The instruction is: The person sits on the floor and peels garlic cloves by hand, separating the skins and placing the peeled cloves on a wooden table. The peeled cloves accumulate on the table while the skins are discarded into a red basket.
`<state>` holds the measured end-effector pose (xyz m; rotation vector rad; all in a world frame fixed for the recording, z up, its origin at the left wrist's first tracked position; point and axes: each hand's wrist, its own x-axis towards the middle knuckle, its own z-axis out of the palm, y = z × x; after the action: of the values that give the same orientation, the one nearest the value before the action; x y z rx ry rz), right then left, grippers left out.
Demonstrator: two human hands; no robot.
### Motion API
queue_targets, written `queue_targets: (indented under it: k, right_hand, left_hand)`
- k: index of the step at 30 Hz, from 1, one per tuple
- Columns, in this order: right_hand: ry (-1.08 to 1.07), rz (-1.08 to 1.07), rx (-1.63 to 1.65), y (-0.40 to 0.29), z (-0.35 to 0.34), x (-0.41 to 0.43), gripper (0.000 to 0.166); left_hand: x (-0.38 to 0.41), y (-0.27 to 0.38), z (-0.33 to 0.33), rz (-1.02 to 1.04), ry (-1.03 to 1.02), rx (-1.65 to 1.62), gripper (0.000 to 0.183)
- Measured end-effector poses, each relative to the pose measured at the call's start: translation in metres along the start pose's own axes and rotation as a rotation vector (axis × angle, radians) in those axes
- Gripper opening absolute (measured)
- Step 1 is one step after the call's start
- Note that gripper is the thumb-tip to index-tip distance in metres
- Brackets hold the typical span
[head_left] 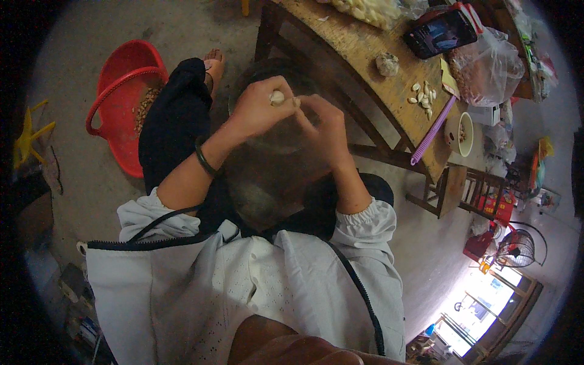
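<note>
My left hand (263, 104) is curled around a pale piece of garlic (276, 97), which shows between thumb and fingers. Close against it, my right hand (325, 125) has thumb and forefinger pinched on a small pale bit (296, 102), likely part of the garlic. The fingertips of both hands nearly meet above my lap. Below them is a dim, rounded dark shape (264, 200), too murky to name. A whole garlic bulb (387, 64) rests on the worn wooden table (365, 43) to the right, with several loose garlic cloves (426, 95) near it.
The table also holds a phone (442, 34) with its screen lit, a plastic bag of brownish contents (486, 66), a purple plastic handle (433, 130) and a small bowl (465, 134). A red plastic basket (114, 109) with nut-like pieces stands on the floor beside my left leg.
</note>
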<state>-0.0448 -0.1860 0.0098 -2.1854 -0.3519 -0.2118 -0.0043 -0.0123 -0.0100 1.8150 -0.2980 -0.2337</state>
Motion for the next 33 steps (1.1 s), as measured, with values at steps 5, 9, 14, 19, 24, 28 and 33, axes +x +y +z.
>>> queue_targets:
  k: [5, 9, 14, 19, 24, 28, 33]
  right_hand:
    - [0.035, 0.067, 0.040, -0.004, 0.004, -0.001, 0.017]
    - [0.024, 0.172, 0.176, -0.002, 0.009, -0.003, 0.017]
    - [-0.001, 0.259, 0.307, -0.002, 0.008, -0.002, 0.016]
    - [0.099, 0.358, 0.521, -0.004, 0.004, 0.000, 0.019]
    - [0.108, 0.340, 0.635, 0.009, -0.001, 0.004, 0.021]
    - [0.036, 0.434, 0.770, 0.005, -0.001, 0.005, 0.021]
    - [0.039, 0.495, 0.806, 0.012, 0.001, 0.003, 0.021]
  left_hand:
    - [0.001, -0.001, 0.002, -0.001, 0.027, -0.035, 0.021]
    - [0.002, -0.003, 0.002, -0.135, -0.018, -0.249, 0.019]
    - [0.002, -0.006, 0.000, -0.235, -0.044, -0.369, 0.017]
    - [-0.001, -0.003, -0.001, -0.199, -0.016, -0.335, 0.010]
    - [0.000, -0.008, 0.000, -0.097, 0.034, -0.305, 0.004]
    - [0.003, -0.012, 0.004, 0.085, 0.163, -0.142, 0.008]
    - [0.002, -0.001, 0.002, 0.119, 0.158, -0.079, 0.011]
